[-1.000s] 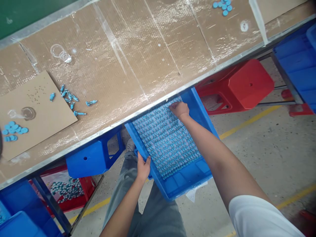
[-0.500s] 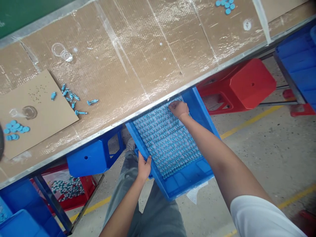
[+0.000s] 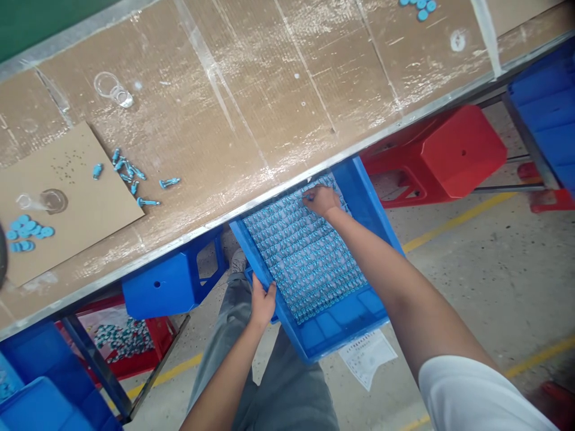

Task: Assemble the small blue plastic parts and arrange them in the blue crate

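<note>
Gripping the left wall of a blue bin (image 3: 332,335), the left hand (image 3: 263,304) lays its thumb at the rim, while the other fingers bend around the outside and are mostly hidden by the wall. The right hand (image 3: 324,200) reaches inside near the far end, its thumb and fingers bent and drawn together over closely packed rows of small blue parts (image 3: 305,257). A speck of blue shows at those fingertips, but whether it is pinched or lies in the row beneath cannot be told. The palm and forearm hide some of the rows, and single parts are too small to make out.

The bin sits tilted in view just below the edge of the workbench (image 3: 202,149), which hides its far end; what bears it from below is mostly out of sight. A paper label (image 3: 371,359) hangs at its near side, the print too small to read.

On the bench, loose blue pieces (image 3: 128,170) lie beside and partly over the edge of a cardboard sheet (image 3: 76,239) bearing blue discs (image 3: 29,227). More discs (image 3: 422,9) are cut off by the top edge, and a dark object (image 3: 2,257) barely enters at the left. Under the bench, a blue stool (image 3: 162,293) and a red stool (image 3: 467,152) are partly covered, and a red crate (image 3: 155,347) holds small mixed pieces, their shapes unclear.
</note>
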Available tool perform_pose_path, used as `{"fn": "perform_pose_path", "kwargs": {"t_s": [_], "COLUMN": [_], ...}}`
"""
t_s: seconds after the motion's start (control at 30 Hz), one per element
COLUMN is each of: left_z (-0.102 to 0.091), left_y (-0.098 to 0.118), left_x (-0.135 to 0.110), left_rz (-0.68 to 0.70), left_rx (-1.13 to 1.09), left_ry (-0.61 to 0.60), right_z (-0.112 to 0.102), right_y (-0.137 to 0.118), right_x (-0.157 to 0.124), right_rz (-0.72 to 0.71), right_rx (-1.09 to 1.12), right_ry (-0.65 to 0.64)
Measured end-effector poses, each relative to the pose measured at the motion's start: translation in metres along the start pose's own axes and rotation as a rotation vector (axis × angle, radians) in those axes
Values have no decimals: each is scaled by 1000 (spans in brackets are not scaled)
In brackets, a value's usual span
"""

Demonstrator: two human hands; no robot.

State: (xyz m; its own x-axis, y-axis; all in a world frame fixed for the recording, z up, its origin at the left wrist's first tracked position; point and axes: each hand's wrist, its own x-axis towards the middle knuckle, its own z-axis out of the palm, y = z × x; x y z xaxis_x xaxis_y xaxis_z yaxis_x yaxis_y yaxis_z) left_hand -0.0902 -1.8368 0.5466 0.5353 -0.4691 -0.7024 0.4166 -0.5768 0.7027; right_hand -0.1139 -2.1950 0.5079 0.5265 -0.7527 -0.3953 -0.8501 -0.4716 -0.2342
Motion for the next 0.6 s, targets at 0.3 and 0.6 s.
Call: {"fn": "perform_pose_path", "kwargs": {"t_s": [0.3, 0.6], "left_z": [-1, -1], "left_y": [-3, -7], "left_x": [0, 0], "left_rz": [0, 8], "left_rx": [14, 11], "left_ry": [3, -9], "right_z": [2, 4], "right_y": [0, -4], "right_x": [-2, 0], "right_rz": [-120, -116], "right_rx": [4, 22], "right_ry": [-2, -34]}}
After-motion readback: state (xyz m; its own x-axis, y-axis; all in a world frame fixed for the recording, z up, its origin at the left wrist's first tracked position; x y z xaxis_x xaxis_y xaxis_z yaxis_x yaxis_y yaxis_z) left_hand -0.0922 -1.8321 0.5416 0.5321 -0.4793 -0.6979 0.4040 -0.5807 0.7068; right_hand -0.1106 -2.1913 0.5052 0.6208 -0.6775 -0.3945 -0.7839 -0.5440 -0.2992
